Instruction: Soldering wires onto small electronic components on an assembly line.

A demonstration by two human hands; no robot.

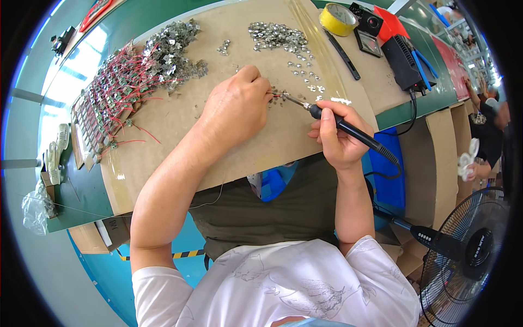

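My right hand [346, 143] grips a black soldering iron [376, 146] like a pen. Its metal tip points left and meets a small cluster of metal parts [279, 99] on the brown board. Beside that tip, my left hand [235, 108] is closed with its fingertips pinched together. A bit of red shows at the fingertips, but what they hold is mostly hidden. To the left lies a heap of small parts with red wires [117, 87], merging into a pile of silvery metal pieces [173, 46]. Another pile of small metal parts [277, 36] lies beyond my hands.
Yellow tape [338, 19], a black pen-like tool [342, 55] and a black soldering station [404, 62] with blue-handled pliers [425, 67] stand at the far right. A fan [463, 253] is at the lower right. Cardboard [218, 158] covers the green table [81, 201]. Another person [485, 131] is at right.
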